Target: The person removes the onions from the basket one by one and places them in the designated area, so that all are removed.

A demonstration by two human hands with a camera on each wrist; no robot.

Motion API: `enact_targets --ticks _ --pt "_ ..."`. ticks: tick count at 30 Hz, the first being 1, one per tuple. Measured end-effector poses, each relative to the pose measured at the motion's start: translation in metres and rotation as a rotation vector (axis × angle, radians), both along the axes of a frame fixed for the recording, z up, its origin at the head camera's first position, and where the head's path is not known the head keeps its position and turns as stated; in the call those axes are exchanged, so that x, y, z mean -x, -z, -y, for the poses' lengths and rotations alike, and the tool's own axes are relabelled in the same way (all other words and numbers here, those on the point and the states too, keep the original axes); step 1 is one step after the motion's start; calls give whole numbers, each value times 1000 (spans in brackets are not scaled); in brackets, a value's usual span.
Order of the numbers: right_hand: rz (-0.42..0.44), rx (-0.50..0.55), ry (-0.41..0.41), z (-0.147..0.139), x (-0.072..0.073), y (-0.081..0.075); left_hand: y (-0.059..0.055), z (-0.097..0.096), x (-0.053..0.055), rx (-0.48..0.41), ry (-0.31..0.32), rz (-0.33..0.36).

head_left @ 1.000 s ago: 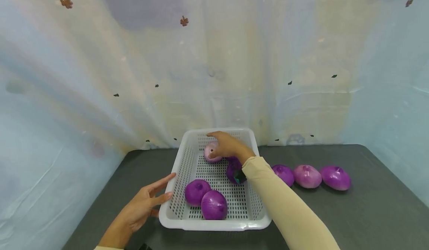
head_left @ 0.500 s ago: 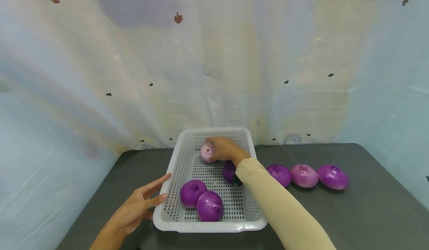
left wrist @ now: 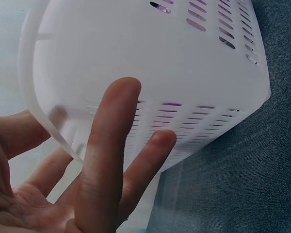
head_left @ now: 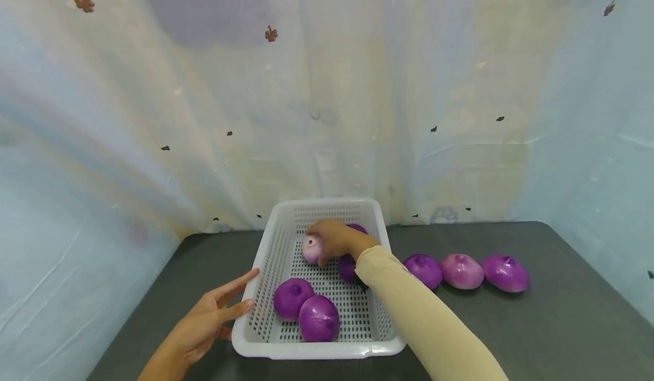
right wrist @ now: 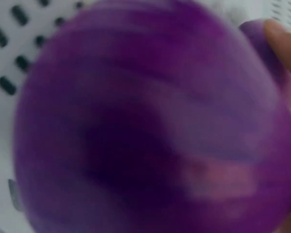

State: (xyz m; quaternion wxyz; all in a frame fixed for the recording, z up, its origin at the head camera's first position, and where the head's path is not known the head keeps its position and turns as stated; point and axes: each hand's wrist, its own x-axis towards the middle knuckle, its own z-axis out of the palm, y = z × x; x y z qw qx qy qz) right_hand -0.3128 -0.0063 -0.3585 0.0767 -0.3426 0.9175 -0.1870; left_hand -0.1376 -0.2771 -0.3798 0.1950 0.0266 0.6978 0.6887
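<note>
In the head view my right hand [head_left: 337, 240] reaches into a white plastic basket [head_left: 317, 351] and grips a pale pink onion [head_left: 311, 249] at its back. A large purple onion [right wrist: 150, 121] fills the right wrist view, with a fingertip on another onion [right wrist: 262, 36] behind it. Partly hidden by my right hand and wrist are two purple onions, one beyond the hand [head_left: 356, 229] and one below it [head_left: 347, 269]. At the basket's left rim rests my left hand [head_left: 206, 318], its fingers spread and mostly straight against the outer wall [left wrist: 111, 53].
Two purple onions, one rounder [head_left: 293, 298] and one in front [head_left: 319, 318], lie at the basket's near left. Right of the basket, three onions [head_left: 462, 271] line up on the dark table [head_left: 511, 335]. A patterned curtain [head_left: 327, 86] hangs behind.
My right hand and the pale onion have come slightly left and nearer within the basket, baring a purple onion behind the hand. My left hand keeps its place at the rim.
</note>
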Motion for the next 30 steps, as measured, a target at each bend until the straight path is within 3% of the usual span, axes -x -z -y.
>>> enact_targets --ticks 4,14,30 --pt "44 -28 -5 4 -3 0 0 1 0 3 -4 2" --pt "66 12 9 3 -3 0 -1 -1 -1 2 -13 -3" --pt "31 -67 15 7 -5 6 -2 -2 -1 7 -26 0"
